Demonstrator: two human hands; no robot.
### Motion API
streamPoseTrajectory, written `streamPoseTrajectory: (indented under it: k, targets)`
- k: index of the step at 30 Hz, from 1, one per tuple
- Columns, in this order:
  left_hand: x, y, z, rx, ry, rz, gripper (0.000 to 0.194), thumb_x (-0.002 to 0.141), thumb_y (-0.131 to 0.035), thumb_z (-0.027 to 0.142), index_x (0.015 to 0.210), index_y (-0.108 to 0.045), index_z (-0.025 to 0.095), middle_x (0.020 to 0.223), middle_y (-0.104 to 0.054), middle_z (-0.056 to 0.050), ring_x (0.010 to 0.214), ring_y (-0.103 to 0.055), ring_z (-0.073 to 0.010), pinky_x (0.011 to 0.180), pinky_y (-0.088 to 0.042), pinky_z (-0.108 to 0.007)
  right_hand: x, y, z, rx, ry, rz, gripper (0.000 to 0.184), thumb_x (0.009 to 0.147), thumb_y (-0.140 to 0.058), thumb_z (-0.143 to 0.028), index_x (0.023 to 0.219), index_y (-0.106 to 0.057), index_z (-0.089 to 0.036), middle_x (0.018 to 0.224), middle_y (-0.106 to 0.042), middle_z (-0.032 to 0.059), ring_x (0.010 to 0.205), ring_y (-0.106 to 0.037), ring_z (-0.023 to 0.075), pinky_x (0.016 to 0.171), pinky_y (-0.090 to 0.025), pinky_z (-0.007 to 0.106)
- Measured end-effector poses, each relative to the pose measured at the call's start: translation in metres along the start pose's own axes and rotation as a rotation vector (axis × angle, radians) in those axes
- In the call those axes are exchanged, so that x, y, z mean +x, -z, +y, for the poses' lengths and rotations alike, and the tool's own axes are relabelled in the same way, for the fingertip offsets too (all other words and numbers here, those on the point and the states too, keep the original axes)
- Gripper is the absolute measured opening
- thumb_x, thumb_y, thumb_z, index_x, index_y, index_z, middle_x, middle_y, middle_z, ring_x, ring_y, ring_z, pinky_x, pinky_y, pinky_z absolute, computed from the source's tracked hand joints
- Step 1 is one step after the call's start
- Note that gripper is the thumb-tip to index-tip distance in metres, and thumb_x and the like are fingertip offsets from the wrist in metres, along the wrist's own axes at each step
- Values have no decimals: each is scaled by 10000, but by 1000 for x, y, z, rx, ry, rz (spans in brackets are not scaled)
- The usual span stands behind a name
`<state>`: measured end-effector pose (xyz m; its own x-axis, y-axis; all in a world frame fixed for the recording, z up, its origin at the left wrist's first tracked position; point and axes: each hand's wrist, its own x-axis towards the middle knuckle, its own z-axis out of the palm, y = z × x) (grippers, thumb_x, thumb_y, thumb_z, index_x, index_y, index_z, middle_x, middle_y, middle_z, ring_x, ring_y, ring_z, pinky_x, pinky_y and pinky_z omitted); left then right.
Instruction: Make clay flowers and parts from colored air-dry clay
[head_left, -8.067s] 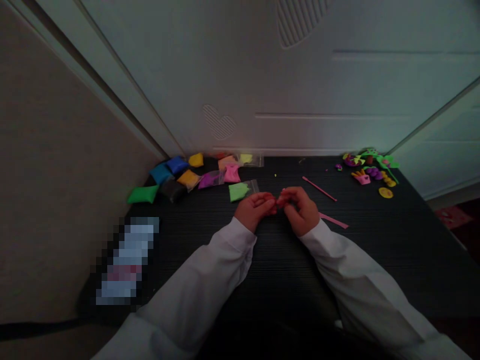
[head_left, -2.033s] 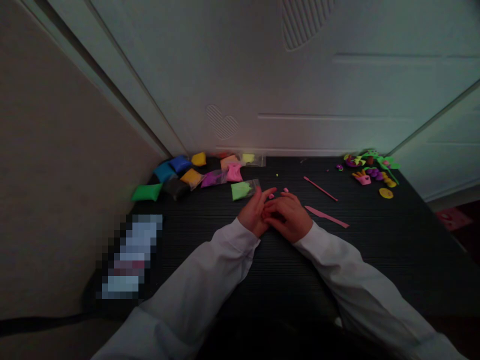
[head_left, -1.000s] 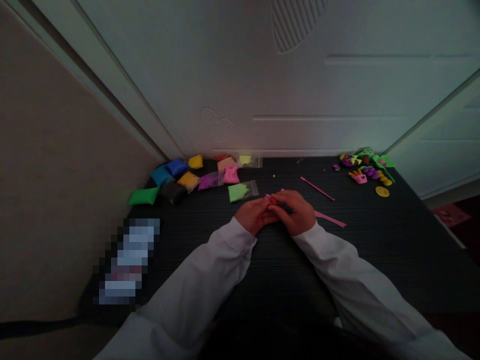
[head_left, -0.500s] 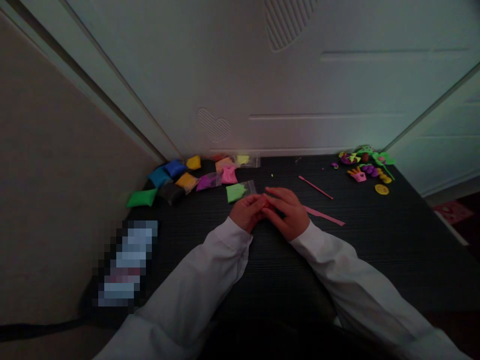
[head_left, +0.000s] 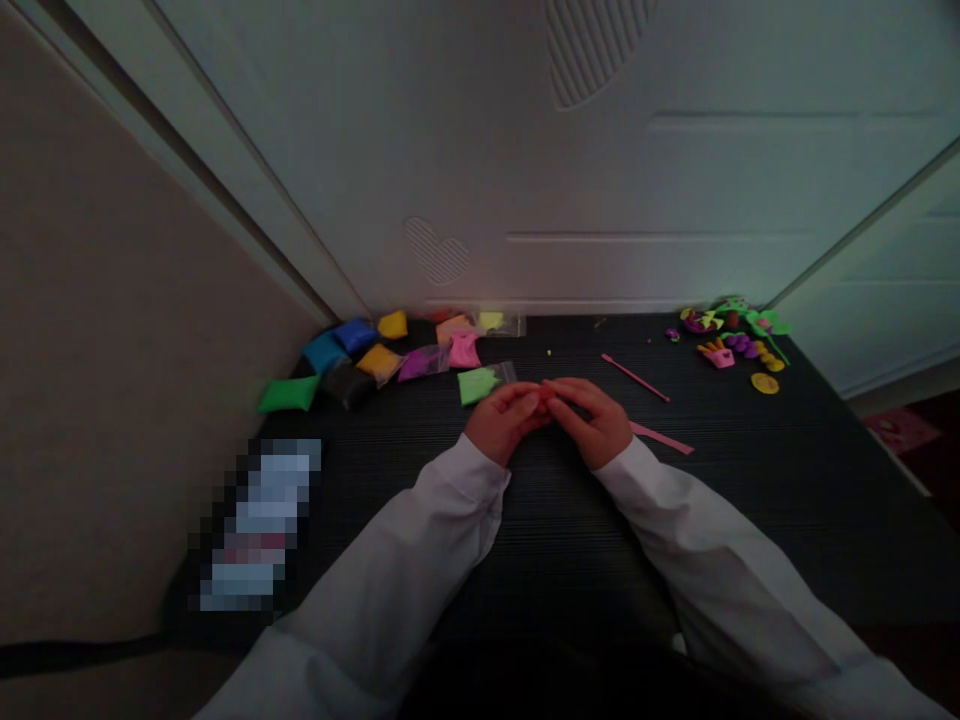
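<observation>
Just above the middle of the dark table, my left hand [head_left: 502, 422] and my right hand [head_left: 598, 422] meet at their fingertips. Between them they pinch a small red lump of modelling clay [head_left: 547, 394], mostly covered by the fingers. Right behind my left hand lies a light green clay packet [head_left: 477, 386]. A flat pink plastic clay knife [head_left: 666, 438] sticks out from beyond my right wrist, its near end hidden. Farther back is a thin pink modelling stick [head_left: 636, 378].
Several clay packets in bags, among them green [head_left: 289, 394], black [head_left: 348, 384] and purple [head_left: 421, 364], lie at the back left. Small finished clay figures [head_left: 742, 345] and a yellow disc [head_left: 765, 383] sit at the back right. A blurred-out phone-like screen [head_left: 262, 525] is at left.
My right hand has drawn slightly right, its fingers now straighter and closed together at the tips around the red clay. The whole view has shifted a little.
</observation>
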<state>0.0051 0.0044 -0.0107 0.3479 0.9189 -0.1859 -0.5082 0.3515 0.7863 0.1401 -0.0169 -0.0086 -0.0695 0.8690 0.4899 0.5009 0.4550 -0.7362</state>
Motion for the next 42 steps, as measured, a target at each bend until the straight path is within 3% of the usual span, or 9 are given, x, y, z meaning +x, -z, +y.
streamPoseTrajectory:
  k: [9,14,21,27,32,36,42]
  targets:
    - [2,5,-1,101,-32,-48,296,578,-668,192,868,-617,158,838,-636,-34,764,-579,-139,733,-451,-307,-2,1,0,-33,49,-36,328,809,-392,-226,1116,-507,-204,1076,-576,62,1024,-499,156,912,-382,350]
    - [3,7,1,127,-39,-27,190,603,-647,216,772,-618,135,758,-631,-27,690,-573,-117,688,-461,-283,-3,1,-2,-8,14,-49,340,793,-426,-264,1128,-480,-230,1035,-586,56,950,-538,155,896,-391,369]
    - [4,7,-4,177,-56,31,182,584,-659,234,735,-618,141,663,-623,-8,618,-564,-107,639,-434,-256,-4,-5,3,-75,82,-69,370,706,-555,-331,1056,-515,-218,995,-599,59,929,-545,170,889,-398,367]
    - [3,5,-6,152,-96,5,146,616,-635,255,719,-620,152,699,-617,-5,687,-557,-108,672,-429,-252,-3,-3,-3,-54,19,-51,273,727,-529,-301,972,-553,-184,905,-615,60,834,-564,155,759,-466,310]
    - [7,10,-9,270,-152,31,168,646,-609,272,760,-635,152,719,-629,-21,655,-549,-102,644,-417,-243,-3,-2,-2,-10,-66,-16,227,748,-497,-289,938,-576,-192,891,-626,48,795,-578,147,719,-474,300]
    - [6,8,-7,327,-137,62,190,589,-654,236,759,-626,157,652,-633,-6,604,-554,-103,611,-420,-245,-2,-4,2,32,-175,21,204,737,-508,-306,875,-605,-192,833,-643,41,809,-587,159,744,-467,315]
    - [0,2,-1,425,-130,111,205,534,-685,217,708,-615,133,663,-639,-10,592,-573,-112,652,-454,-273,-1,-6,0,299,-400,-58,231,679,-563,-344,813,-597,-158,728,-638,42,654,-599,142,618,-487,280]
